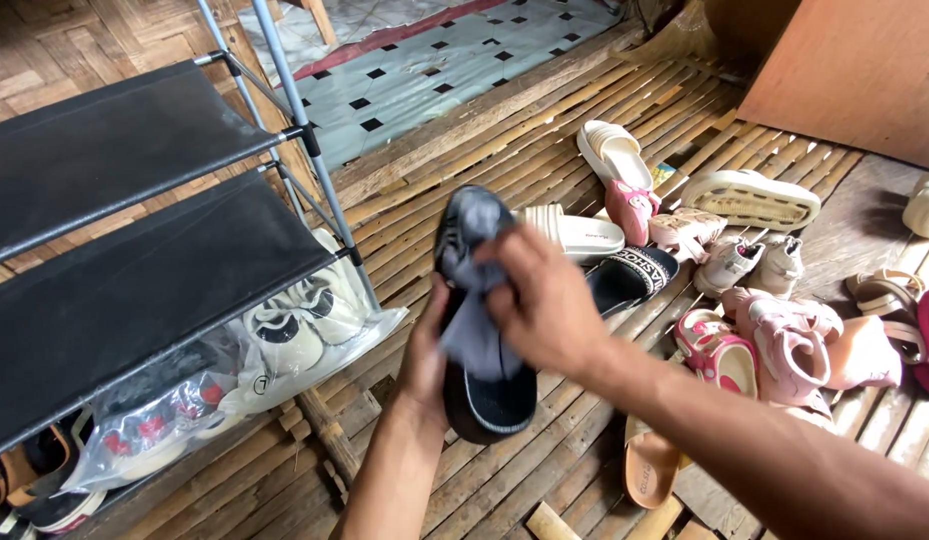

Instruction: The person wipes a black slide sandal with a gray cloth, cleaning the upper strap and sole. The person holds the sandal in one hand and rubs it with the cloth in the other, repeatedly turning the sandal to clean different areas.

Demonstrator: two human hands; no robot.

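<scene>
At the centre of the view, above the bamboo floor [544, 150], a black sandal [489, 400] is gripped from below by the left hand [424, 355] while the right hand [544, 300], fingers closed on a grey cloth [474, 325], presses it on the footbed. Wiping seems underway; finishing likely calls for steady strokes. A black shoe rack [124, 270] stands left, loose shoes [774, 330] lie right.

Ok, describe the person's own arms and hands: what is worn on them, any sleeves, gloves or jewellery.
Both forearms are bare up to the picture's edge, with no sleeves in view. The left hand and right hand wear no gloves. No rings, watch or bracelet show on the visible parts. The left hand's fingers are mostly hidden.
</scene>
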